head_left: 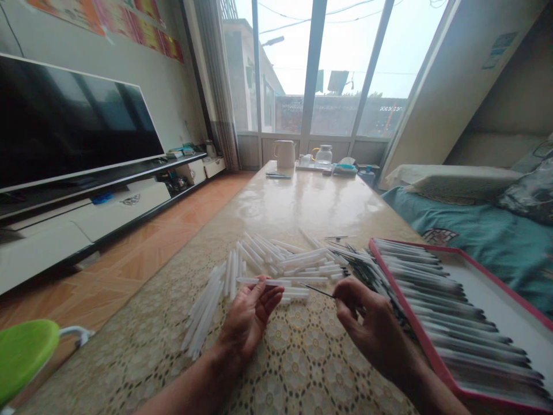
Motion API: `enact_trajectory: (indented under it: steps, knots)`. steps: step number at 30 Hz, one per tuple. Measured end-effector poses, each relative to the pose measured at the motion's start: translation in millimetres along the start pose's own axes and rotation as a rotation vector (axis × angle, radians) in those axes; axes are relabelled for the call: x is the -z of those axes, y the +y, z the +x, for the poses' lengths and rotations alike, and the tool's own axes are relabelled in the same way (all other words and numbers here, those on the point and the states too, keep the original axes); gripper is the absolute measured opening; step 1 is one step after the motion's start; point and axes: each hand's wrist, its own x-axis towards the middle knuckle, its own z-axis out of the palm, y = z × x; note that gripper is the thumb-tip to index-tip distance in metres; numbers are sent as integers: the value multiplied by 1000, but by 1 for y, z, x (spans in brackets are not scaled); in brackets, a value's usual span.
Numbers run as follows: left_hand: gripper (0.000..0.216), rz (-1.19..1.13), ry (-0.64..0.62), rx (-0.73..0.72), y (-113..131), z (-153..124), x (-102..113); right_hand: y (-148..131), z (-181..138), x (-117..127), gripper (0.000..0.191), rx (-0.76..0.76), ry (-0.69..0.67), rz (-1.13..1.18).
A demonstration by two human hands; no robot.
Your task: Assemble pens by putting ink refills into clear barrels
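Note:
My left hand (249,314) pinches a white translucent pen barrel (245,280) between thumb and fingers, held nearly level above the table. In my right hand (365,317), thumb and fingertips close on a thin dark pen refill (318,290). Its pointed end faces the barrel, with a gap between them. Behind both hands lies a loose pile of white barrels (263,253); another bunch of barrels (205,314) is left of my left hand. Dark refills (367,270) lie heaped beyond my right hand, partly hidden by it.
A red-rimmed box (408,311) on the right holds a row of dark-ended pens (453,308). At the table's far end stand a beige jug (285,154) and a glass pitcher (324,155). A green stool (28,351) is at the lower left.

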Motion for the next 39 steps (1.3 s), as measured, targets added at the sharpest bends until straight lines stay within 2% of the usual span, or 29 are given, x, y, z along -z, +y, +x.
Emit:
enact_trajectory:
  steps: [6, 12, 15, 19, 21, 23, 25, 26, 29, 32, 39]
  knots:
    - [12, 16, -31, 13, -2, -1, 1, -3, -1, -1, 7, 26, -20, -53]
    - [4, 52, -147, 33, -5, -4, 3, -1, 0, -5, 11, 70, -23, 33]
    - [7, 80, -215, 86, -7, -8, 2, -5, 0, -9, 17, 39, -22, 62]
    - [16, 111, -395, 221, -11, -12, 2, -13, 3, -7, 27, 9, -53, 260]
    - [15, 64, -396, 239, -11, -11, 2, -7, 8, -3, 35, -23, -18, 360]
    - [10, -17, -319, 202, -9, -10, 3, 10, 15, 1, 37, -102, 138, 273]
    - [9, -82, -247, 158, -5, -9, 2, 33, 21, 4, 27, -163, 275, -20]
    - [11, -98, -228, 148, -4, -9, 2, 44, 24, 4, 22, -150, 284, -159]
    - [13, -93, -215, 149, -2, -10, 1, 71, 25, -2, 16, -106, 177, -447]
    - [11, -61, -230, 154, -4, -11, 2, 80, 23, -9, 12, -88, 143, -587]
    - [11, 28, -229, 120, -7, -8, 3, 74, 25, -7, 10, -97, 139, -589]
